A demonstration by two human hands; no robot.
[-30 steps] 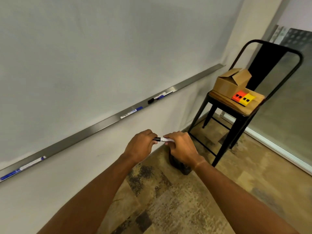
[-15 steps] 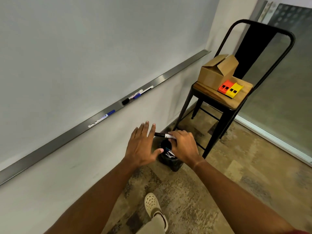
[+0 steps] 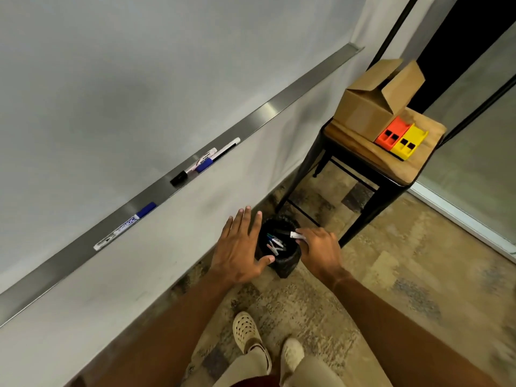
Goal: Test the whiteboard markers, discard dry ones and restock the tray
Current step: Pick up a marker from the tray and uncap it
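Black-capped marker (image 3: 290,234) half hidden in right hand's (image 3: 318,251) pinch, left hand (image 3: 240,251) spread.

Bin (image 3: 282,263) on the floor, below the tray (image 3: 268,113).
Markers (image 3: 275,244) are held in it; a box (image 3: 365,110) is set on the chair (image 3: 371,152) to the right.

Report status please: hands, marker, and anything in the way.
Left hand open, spread beside bin. Right hand pinching black marker over bin mouth. Discarded markers inside; nothing blocking the drop.
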